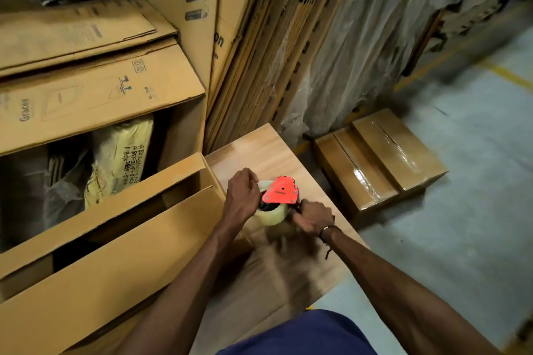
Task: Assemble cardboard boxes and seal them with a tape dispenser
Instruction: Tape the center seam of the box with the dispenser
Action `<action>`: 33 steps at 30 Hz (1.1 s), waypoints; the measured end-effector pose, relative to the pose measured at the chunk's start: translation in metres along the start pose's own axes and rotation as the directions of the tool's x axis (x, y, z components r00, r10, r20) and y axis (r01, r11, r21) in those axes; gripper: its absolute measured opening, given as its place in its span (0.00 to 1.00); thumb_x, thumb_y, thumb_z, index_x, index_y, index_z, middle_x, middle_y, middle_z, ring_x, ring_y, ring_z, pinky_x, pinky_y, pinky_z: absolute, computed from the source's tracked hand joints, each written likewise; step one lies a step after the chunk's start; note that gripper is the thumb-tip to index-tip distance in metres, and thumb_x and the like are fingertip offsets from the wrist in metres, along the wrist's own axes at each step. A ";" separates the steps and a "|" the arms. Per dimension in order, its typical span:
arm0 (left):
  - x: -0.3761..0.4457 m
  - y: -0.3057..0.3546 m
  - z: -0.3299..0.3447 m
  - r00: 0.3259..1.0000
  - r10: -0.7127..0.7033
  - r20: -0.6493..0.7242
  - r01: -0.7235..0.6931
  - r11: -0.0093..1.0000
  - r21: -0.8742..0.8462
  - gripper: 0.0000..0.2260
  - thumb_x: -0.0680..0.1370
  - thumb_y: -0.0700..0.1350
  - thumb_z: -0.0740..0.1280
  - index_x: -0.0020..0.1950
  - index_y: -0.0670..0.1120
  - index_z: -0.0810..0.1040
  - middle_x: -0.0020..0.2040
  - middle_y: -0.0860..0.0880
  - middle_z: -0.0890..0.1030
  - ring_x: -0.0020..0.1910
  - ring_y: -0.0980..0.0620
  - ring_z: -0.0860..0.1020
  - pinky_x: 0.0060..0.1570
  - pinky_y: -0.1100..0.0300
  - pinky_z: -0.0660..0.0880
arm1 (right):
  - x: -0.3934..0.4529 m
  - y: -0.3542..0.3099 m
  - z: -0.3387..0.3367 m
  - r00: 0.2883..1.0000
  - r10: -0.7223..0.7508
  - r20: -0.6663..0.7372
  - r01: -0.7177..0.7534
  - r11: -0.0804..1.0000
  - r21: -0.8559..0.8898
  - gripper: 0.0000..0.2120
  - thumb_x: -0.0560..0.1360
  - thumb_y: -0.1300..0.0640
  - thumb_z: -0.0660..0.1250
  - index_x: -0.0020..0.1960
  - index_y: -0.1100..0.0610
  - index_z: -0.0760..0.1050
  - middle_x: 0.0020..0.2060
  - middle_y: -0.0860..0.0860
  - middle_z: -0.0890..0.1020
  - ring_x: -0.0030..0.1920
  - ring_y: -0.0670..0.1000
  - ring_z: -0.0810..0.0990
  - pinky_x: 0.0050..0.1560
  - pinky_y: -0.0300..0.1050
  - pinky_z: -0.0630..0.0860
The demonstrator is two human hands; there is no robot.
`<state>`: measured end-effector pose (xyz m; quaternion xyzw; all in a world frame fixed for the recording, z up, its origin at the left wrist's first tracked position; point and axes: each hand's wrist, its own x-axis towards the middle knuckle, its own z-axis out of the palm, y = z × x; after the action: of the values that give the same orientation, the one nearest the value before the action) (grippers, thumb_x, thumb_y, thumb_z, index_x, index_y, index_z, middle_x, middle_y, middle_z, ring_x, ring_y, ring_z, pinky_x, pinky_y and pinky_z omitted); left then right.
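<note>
Both hands are on the tape dispenser point(279, 192), which sits upright on the wooden surface point(259, 147) just beside an open-topped cardboard box point(121, 239). The left hand point(240, 196) curls over the far side of the clear tape roll point(272, 215), fingers gripping its rim. The right hand point(313, 217) is closed around the dispenser's handle below the red side plate, though blur hides how its fingers lie.

This looks like a preparation step rather than sealing itself: the hands seem to be readying the tape, perhaps seating the roll or freeing its loose end. No box is under the dispenser.

On the floor to the right, 2 sealed boxes point(380, 164) rest side by side, tape glinting along their seams. Flattened cartons point(259, 52) lean against the wall behind.

Next, the tape end likely needs feeding past the blade, then a box must be brought onto the surface with flaps folded shut.
</note>
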<state>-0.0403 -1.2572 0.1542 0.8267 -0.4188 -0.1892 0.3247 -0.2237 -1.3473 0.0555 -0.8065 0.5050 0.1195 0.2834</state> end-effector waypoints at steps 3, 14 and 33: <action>0.001 0.009 -0.002 0.995 -0.079 -0.054 0.075 0.994 -0.082 0.06 0.83 0.40 0.60 0.48 0.46 0.75 0.45 0.48 0.79 0.45 0.49 0.78 0.40 0.54 0.75 | 0.018 -0.004 -0.044 0.999 -0.024 -0.038 0.024 1.000 -0.005 0.32 0.81 0.31 0.53 0.55 0.57 0.81 0.52 0.57 0.84 0.53 0.62 0.82 0.51 0.51 0.77; 0.029 0.038 -0.035 0.940 -0.340 -0.022 0.308 0.874 -0.376 0.07 0.84 0.40 0.59 0.48 0.44 0.75 0.47 0.41 0.83 0.40 0.49 0.86 0.47 0.45 0.85 | 0.042 -0.067 -0.193 0.973 -0.216 0.074 0.136 0.808 0.574 0.30 0.82 0.30 0.53 0.46 0.55 0.78 0.31 0.48 0.75 0.26 0.46 0.70 0.27 0.41 0.67; -0.034 -0.029 -0.228 0.791 -0.555 0.257 0.207 -0.152 -0.967 0.07 0.85 0.37 0.60 0.59 0.36 0.75 0.41 0.40 0.75 0.24 0.52 0.75 0.27 0.61 0.79 | -0.043 -0.269 -0.188 0.554 -0.782 0.287 0.432 0.564 0.704 0.32 0.80 0.30 0.51 0.51 0.59 0.73 0.33 0.48 0.73 0.32 0.46 0.68 0.32 0.39 0.67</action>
<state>0.0899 -1.1309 0.2986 0.4501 0.1513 -0.4069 0.7803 -0.0242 -1.3354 0.3189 -0.7367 0.0755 0.0908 0.6658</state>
